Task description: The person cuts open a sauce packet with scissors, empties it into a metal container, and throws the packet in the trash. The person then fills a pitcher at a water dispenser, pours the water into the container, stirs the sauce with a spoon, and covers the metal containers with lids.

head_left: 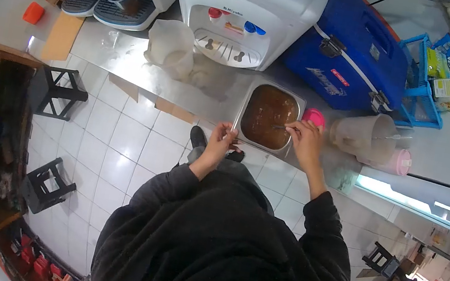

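one thin utensil (279,127) we pinch in right hand (305,138), over brown liquid (268,109); left hand (219,143) half-curled at metal pan (242,113) rim, grip unclear.

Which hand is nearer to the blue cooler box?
The right hand: it holds a thin utensil in the metal pan, on the side toward the blue cooler box. The left hand is at the pan's near left corner, farther away.

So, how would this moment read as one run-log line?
left hand: at rim of rectangular steel pan | right hand: grip on thin grey utensil at brown liquid surface
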### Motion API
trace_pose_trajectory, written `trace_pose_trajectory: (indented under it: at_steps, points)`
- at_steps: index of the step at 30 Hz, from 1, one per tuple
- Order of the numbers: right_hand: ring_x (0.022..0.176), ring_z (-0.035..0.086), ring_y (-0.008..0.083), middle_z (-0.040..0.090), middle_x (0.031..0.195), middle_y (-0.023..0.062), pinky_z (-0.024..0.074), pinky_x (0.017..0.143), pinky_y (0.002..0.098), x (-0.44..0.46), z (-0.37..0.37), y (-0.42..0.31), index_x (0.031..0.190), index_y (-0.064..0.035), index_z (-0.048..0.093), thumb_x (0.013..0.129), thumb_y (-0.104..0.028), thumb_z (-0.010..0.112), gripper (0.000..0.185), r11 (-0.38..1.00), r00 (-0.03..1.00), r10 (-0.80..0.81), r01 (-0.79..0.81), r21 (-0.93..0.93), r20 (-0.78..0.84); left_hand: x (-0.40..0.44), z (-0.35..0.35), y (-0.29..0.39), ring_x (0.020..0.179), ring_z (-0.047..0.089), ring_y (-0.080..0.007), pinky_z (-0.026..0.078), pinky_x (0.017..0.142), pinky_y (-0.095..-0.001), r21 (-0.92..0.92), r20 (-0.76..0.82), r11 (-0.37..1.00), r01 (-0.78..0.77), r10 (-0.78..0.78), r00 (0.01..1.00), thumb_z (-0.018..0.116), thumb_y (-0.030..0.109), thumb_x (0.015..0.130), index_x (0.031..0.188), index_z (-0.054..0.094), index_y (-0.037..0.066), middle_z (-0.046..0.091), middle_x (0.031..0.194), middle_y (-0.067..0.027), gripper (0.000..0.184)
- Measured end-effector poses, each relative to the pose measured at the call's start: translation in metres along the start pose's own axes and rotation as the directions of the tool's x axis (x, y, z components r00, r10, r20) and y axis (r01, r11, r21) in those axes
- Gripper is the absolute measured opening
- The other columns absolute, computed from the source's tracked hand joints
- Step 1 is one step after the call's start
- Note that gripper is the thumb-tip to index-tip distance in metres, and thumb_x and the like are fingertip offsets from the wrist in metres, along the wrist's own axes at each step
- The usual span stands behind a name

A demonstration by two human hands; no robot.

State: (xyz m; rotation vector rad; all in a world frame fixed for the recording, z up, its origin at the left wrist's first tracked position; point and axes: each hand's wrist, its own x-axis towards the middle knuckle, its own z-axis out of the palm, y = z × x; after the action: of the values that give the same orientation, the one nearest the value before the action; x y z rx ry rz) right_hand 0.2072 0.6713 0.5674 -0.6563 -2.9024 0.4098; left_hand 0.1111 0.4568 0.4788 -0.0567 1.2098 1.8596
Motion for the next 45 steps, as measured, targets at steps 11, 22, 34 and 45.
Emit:
trace_pose_trajectory:
  at_steps: [11,22,34,45]
  points:
    - [0.083,0.054,0.0206,0.061,0.081,0.0019,0.0319,0.076,0.0363,0.001,0.0,-0.003,0.084,-0.0133,0.065,0.081,-0.021,0.057,0.011,0.998,0.997,-0.058,0.059,-0.018,0.051,-0.024,0.017,-0.028,0.081,0.06,-0.0181,0.053,0.075,-0.0342,-0.171,0.047,0.978,0.12,-0.113,0.992,0.052,0.013,0.09,0.1,0.039,0.005,0.052,0.089,-0.006,0.018]
    - [0.088,0.056,0.0281,0.063,0.086,0.0125,0.0353,0.087,0.0413,-0.007,-0.003,-0.01,0.089,-0.0081,0.066,0.083,-0.026,0.055,0.022,0.982,0.983,-0.099,0.071,-0.177,-0.153,-0.025,0.035,-0.077,0.095,0.06,-0.0193,0.047,0.067,-0.0298,-0.022,0.145,0.997,0.076,-0.072,0.987,0.057,0.024,0.087,0.098,0.05,0.01,0.062,0.089,-0.0053,0.019]
    - [0.1,0.053,0.0233,0.064,0.091,0.0048,0.0352,0.086,0.0429,-0.004,-0.003,-0.011,0.087,-0.0128,0.065,0.081,-0.02,0.059,0.011,0.995,0.999,-0.011,0.006,-0.096,-0.046,0.017,0.041,-0.062,0.064,0.05,-0.0112,0.041,0.058,-0.0278,0.058,-0.088,0.998,0.003,0.002,0.996,0.063,0.03,0.078,0.084,0.056,0.006,0.055,0.073,-0.0013,0.026]
    - [0.084,0.055,0.0212,0.062,0.082,0.0022,0.0342,0.076,0.036,0.0,0.005,-0.015,0.086,-0.0115,0.065,0.082,-0.018,0.055,0.013,0.993,0.992,-0.108,0.105,-0.059,-0.06,0.066,-0.019,0.049,0.07,0.054,-0.0103,0.047,0.057,-0.0259,0.019,-0.023,0.999,0.049,-0.049,0.999,0.06,0.022,0.084,0.108,0.057,0.006,0.058,0.088,-0.0016,0.029]
